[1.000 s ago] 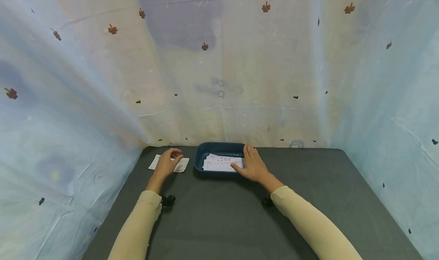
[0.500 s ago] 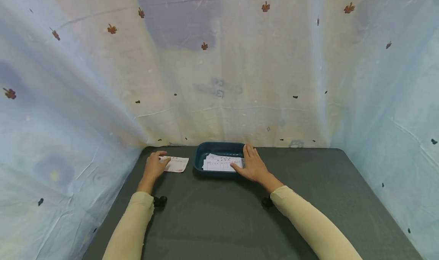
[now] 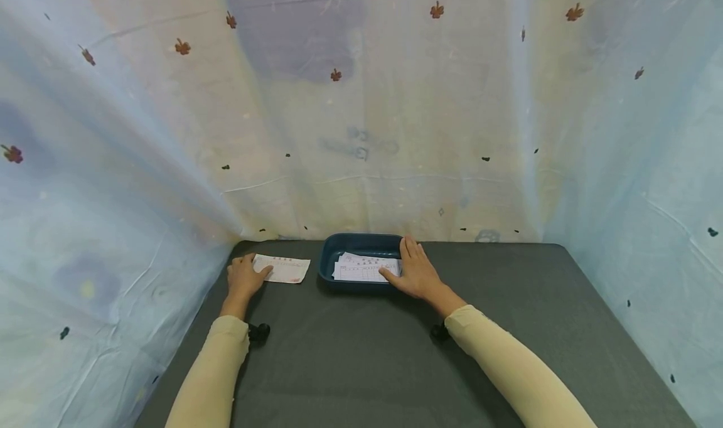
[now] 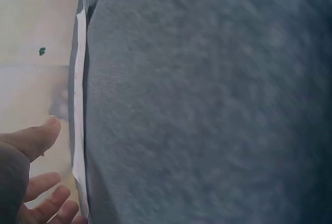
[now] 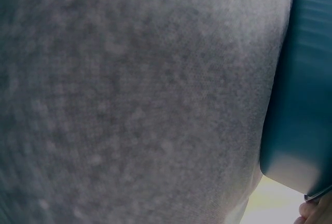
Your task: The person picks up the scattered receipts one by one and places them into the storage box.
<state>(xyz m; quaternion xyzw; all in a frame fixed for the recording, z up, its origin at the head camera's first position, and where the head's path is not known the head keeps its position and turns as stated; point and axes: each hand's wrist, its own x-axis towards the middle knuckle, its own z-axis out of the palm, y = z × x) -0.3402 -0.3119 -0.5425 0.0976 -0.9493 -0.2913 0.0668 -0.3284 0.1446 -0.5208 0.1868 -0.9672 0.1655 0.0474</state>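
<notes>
Matt grey felt-like table (image 3: 395,353), smooth, seemingly plastic blue tray (image 3: 361,245), thin printed paper slip (image 3: 281,268).

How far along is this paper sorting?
One slip already lies flat on the dark table, left of the blue tray, with the left hand resting at its near end. The right hand presses flat on the papers in the tray, so several look left to handle.
</notes>
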